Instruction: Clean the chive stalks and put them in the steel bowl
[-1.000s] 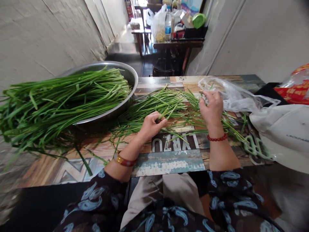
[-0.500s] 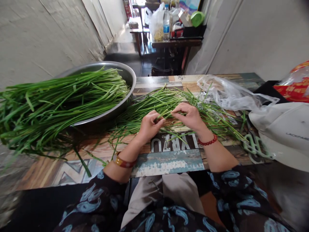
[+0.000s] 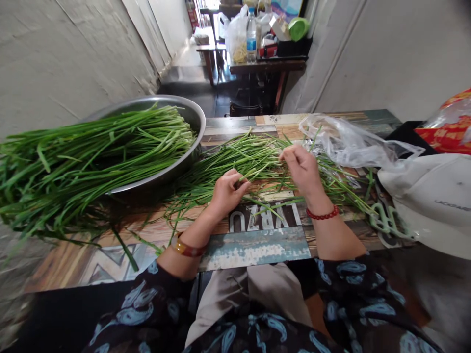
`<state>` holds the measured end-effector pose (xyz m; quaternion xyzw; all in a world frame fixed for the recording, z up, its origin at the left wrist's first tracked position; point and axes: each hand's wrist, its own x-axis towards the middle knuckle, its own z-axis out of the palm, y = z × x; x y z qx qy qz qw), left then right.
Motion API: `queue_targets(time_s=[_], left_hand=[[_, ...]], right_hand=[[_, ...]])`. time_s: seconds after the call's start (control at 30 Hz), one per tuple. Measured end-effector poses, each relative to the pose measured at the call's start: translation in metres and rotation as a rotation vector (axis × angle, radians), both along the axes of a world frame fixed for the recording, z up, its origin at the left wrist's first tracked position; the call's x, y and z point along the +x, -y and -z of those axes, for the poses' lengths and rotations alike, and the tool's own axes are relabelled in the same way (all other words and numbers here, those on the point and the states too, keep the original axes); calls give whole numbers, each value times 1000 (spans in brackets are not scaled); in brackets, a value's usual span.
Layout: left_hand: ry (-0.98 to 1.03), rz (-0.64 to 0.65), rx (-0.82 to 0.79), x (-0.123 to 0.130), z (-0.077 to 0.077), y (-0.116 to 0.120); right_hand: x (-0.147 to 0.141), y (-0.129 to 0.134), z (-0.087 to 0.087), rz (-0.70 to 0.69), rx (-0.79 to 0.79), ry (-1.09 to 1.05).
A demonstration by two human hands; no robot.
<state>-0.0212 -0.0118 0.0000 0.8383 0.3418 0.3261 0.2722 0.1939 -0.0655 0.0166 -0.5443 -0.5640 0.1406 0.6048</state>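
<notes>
My left hand (image 3: 228, 191) is closed round a few garlic chives, whose pale ends poke out past the thumb. A loose heap of garlic chives (image 3: 239, 157) lies on the table just beyond it. Over the heap's right side is my right hand (image 3: 302, 169), fingers curled in with thumb and forefinger together; whatever they pinch, if anything, is too small to make out. To the left, a wide steel basin (image 3: 201, 120) holds a big bundle of long chives (image 3: 110, 142), their leaves hanging over its rim and onto the table.
A clear plastic bag (image 3: 349, 142) lies at the right back of the patterned table (image 3: 257, 247). Green-handled scissors (image 3: 386, 220) and a white cap (image 3: 430, 196) are at the right edge. Loose stems lie near the lettering. Farther off, another table (image 3: 268, 66) carries a water bottle (image 3: 251, 39) and bags.
My right hand has pulled away from my left, moving right and slightly back, and its wrist has turned more upright. The left hand stays in place with its chives. The view has shifted slightly.
</notes>
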Motion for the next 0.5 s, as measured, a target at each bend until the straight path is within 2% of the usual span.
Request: queue_targets(time_s=[0.1,0.17,0.2,0.33,0.5], left_hand=[[-26,11,8,0,1,1],[-36,16,14,0,1,1],[-35,15,13,0,1,1],[16,10,-7,1,-2,0],[37,5,-30,1,-6,0]], right_hand=[[-7,2,0,-108,13,396],[-13,0,6,-152,-27,501],[-16,-1,9,-168,-43,488],[-27,-6,19,-222,-53,146],[-38,-9,24,-256,-169,-266]])
